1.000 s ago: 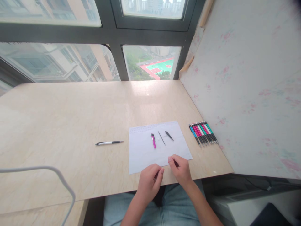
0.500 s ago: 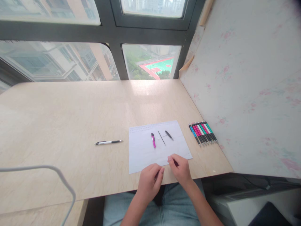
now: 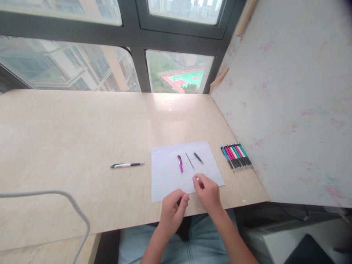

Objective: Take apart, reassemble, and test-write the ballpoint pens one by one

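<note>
My left hand (image 3: 173, 211), fingers curled in and thumb against them, is at the near edge of the white paper (image 3: 165, 183); nothing shows in it. Over the paper's lower right part is my right hand (image 3: 207, 192), its thumb and forefinger closed together with no object visible. Beyond the hands, pen parts lie apart on the paper: a pink barrel with a black clip (image 3: 180, 164), a thin dark refill (image 3: 190, 161) and a black grip section with a pointed tip (image 3: 198, 158). A tiny pale piece lies by the refill, too small to name.
A white and black pen (image 3: 127, 165) lies left of the paper. Several coloured pens (image 3: 236, 157) are lined up on the right, near the papered wall (image 3: 288, 110). A grey cable (image 3: 68, 201) arches over the left front of the tabletop (image 3: 82, 128); windows stand behind.
My right hand has moved slightly forward and left, nearer the pen parts. My left hand has shifted slightly, its curled fingers a little looser. The view has tilted slightly; the pen parts lie as before.
</note>
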A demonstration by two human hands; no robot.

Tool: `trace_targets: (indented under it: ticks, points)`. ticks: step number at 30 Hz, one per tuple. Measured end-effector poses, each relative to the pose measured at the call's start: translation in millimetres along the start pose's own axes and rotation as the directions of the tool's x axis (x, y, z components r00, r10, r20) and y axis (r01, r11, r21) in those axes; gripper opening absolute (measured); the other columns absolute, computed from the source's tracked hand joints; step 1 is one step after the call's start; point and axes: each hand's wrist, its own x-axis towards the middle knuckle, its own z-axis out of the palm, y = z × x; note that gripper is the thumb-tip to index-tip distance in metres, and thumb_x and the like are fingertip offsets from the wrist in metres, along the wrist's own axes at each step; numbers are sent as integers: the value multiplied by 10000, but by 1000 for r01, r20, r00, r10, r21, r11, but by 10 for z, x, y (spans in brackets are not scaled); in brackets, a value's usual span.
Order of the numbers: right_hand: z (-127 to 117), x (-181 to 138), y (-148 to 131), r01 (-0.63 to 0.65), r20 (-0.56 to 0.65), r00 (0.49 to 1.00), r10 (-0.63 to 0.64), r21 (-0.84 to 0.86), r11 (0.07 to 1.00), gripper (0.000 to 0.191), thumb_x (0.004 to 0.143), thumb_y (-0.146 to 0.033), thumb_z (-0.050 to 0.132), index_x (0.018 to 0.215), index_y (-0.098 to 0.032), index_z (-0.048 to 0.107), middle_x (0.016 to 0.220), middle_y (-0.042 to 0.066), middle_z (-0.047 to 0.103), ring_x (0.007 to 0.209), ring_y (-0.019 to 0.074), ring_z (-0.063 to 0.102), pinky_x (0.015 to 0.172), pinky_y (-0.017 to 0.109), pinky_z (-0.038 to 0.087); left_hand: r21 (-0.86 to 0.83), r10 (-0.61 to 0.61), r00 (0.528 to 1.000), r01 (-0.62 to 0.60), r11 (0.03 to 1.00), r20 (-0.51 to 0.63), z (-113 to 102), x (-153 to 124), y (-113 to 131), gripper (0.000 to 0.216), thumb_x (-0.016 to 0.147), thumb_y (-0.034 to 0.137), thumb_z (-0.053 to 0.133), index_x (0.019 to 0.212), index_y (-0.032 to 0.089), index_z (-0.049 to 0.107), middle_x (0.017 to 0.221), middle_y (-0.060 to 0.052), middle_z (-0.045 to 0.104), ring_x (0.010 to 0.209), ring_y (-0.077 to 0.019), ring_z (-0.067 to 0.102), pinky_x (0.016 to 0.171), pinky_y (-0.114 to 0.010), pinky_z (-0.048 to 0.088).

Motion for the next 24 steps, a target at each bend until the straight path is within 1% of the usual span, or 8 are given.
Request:
trace_targets:
  ticks: [3,8,11,14,17,20,22,24]
  points:
    - [85,164,-204,-65,70,994,79,-183,981,224,931,-385,514,960,-213,654,584,-12,612,575,159,592,565,245,332,-139,-39,999,36,990,-21,-49,-7,-11,330,951,322,461,673,175,564,641,-17,568,620,-137,517,630,-248,384]
    - [234,389,-489,-112,145,973,177,-375,920,282,917,-439,524,1055,-212,617,744,51,712,651,210,659,551,261,320,-374,-112,992,80,924,-65,-106,-11,-51,294,940,359,492,751,172,617,635,-10,566,600,-132,502,602,-245,394]
    - [284,436,-540,-131,183,955,233,-443,887,237,921,-391,511,1024,-204,613,751,64,717,644,216,662,546,264,314,-477,-157,983,94,874,-95,-112,-4,-86,266,927,368,523,782,171,629,653,-8,572,584,-119,480,579,-238,386]
    - [291,439,-533,-147,181,951,250,-447,882,175,916,-332,503,943,-206,622,742,58,707,634,202,651,538,259,300,-545,-204,974,119,830,-98,-104,12,-103,255,919,376,540,798,170,630,663,-4,570,562,-103,464,548,-227,375]
    - [229,399,-523,-150,138,969,205,-332,931,126,892,-296,526,876,-213,618,653,13,657,594,172,614,536,248,297,-580,-252,963,153,800,-92,-101,32,-84,241,903,386,567,828,167,635,675,-5,579,550,-95,475,525,-221,381]
    - [83,308,-527,-88,125,988,95,-59,994,105,876,-291,546,855,-210,610,551,-46,553,533,130,543,545,229,332,-639,-310,948,196,744,-69,-111,54,-34,246,883,407,591,910,167,636,714,-16,605,539,-91,490,487,-211,381]
    - [-46,234,-526,-35,121,992,19,128,991,116,883,-296,544,877,-205,614,555,-60,513,509,108,496,540,215,356,-688,-358,932,223,690,-58,-112,74,12,276,872,425,601,971,169,628,738,-20,613,518,-81,485,450,-200,360]
    - [-172,174,-511,6,105,994,-29,218,976,119,886,-297,551,892,-201,622,572,-61,500,499,99,459,529,208,366,-714,-399,915,245,656,-52,-96,105,68,312,857,437,617,1017,169,621,770,-28,625,509,-75,485,429,-193,344]
